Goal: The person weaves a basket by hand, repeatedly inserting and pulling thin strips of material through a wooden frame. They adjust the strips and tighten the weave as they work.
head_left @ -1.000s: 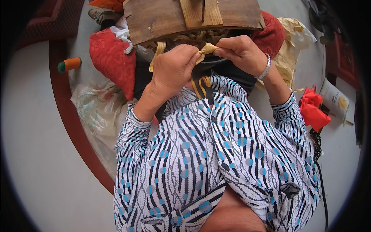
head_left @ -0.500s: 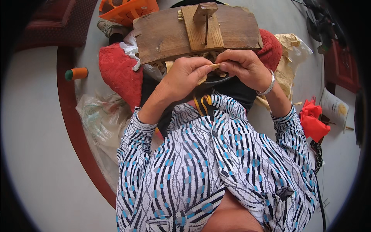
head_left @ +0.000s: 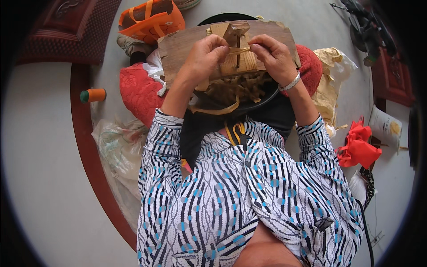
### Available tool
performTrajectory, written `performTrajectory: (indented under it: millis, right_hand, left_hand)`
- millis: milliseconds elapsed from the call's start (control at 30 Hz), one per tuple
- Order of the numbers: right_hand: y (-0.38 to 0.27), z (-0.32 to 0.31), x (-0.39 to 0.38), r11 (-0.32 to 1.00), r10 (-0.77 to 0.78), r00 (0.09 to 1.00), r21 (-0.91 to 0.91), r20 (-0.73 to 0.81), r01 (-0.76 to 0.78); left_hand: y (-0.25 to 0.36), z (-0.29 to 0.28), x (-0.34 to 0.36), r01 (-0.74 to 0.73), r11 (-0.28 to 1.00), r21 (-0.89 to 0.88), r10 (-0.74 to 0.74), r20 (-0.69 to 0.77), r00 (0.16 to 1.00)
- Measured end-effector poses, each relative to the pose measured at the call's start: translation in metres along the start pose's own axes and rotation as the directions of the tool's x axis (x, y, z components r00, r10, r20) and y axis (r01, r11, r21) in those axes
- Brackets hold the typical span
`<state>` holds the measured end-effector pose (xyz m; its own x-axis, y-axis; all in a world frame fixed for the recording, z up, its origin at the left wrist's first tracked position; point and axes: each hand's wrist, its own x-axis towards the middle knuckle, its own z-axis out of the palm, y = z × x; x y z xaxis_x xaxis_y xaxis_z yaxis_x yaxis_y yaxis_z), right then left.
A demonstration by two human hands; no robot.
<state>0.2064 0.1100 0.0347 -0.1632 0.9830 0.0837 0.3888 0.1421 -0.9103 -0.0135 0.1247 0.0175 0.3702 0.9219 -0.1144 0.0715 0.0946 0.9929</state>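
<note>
Head view, the only one we have. Our left hand (head_left: 205, 55) and right hand (head_left: 276, 58) are up over the wooden board (head_left: 178, 46), one to each side of the thin metal rod (head_left: 238, 58) on its pale wooden block (head_left: 227, 67). The fingers of both hands pinch a tan strip (head_left: 243, 50), spanning the gap between them at the rod. Whether it touches the rod, or loops round it, we cannot tell.

State of progress, by our reading: this one strip is up at the rod and being worked, its working not complete while both ends are gripped. Plenty looks left: a tangle of loose strips (head_left: 242, 89) fills the black basin (head_left: 267, 99) at the board's near edge, and a longer strip (head_left: 218, 111) trails along the basin's near rim, left of middle. At the block's far left edge we note small pale pieces (head_left: 208, 31), too small to identify; we cannot say whether they count as finished work. No total can be judged from here.

Surroundings: an orange bag (head_left: 167, 23) far left, a spool (head_left: 95, 95) on the floor to the left, crumpled tan paper (head_left: 328, 82) to the right.
</note>
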Motion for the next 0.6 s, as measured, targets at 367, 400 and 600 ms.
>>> performTrajectory:
  millis: [367, 400, 600]
  right_hand:
    - [0.010, 0.006, 0.000, 0.997, -0.023, 1.000, 0.069, 0.010, 0.022]
    - [0.010, 0.006, 0.000, 0.997, -0.035, 0.999, 0.063, 0.001, 0.035]
    - [0.022, 0.013, -0.004, 0.996, -0.088, 0.996, -0.026, -0.015, 0.087]
  left_hand:
    - [-0.009, -0.001, 0.000, -0.096, 0.975, 0.200, 0.121, -0.116, 0.986]
    - [-0.009, 0.000, -0.002, -0.110, 0.981, 0.163, 0.131, -0.128, 0.983]
    - [-0.011, 0.008, 0.002, -0.087, 0.963, 0.254, 0.131, -0.162, 0.978]
